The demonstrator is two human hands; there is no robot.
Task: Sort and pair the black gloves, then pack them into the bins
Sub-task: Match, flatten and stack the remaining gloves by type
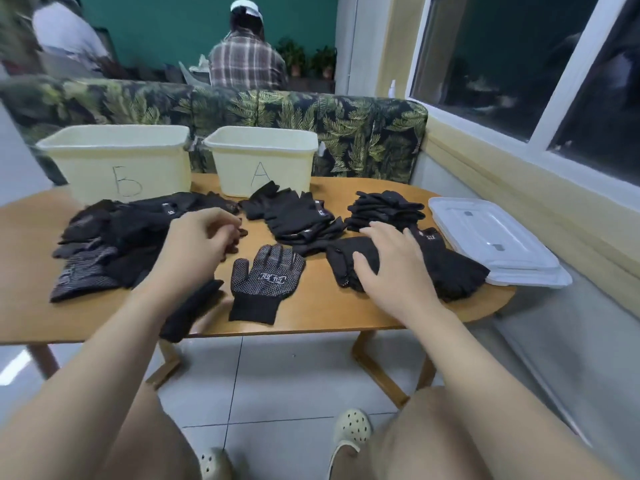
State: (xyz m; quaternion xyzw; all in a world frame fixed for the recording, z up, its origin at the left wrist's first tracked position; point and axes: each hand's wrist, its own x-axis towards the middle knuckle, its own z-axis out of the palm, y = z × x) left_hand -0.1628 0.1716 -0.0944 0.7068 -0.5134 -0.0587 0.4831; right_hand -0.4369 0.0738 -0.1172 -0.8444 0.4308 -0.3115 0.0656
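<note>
Black gloves lie in several heaps on the wooden table (311, 317). A dotted-palm glove (265, 282) lies flat, palm up, at the front centre. My left hand (199, 242) hovers with loosely curled fingers over the edge of the big left pile (114, 237); it holds nothing that I can see. My right hand (394, 265) presses flat, fingers spread, on a dark glove (346, 259) at the front right. More stacks sit behind: one in the centre (298, 216), one at the right (384, 206). Two cream bins stand at the back, marked B (117, 164) and A (263, 161).
Two clear lids (495, 240) lie stacked at the table's right end. A leaf-patterned sofa back (363, 133) runs behind the bins, with a person in a plaid shirt (246, 60) seated beyond it. A window wall is on the right. My knees and shoes are below the table edge.
</note>
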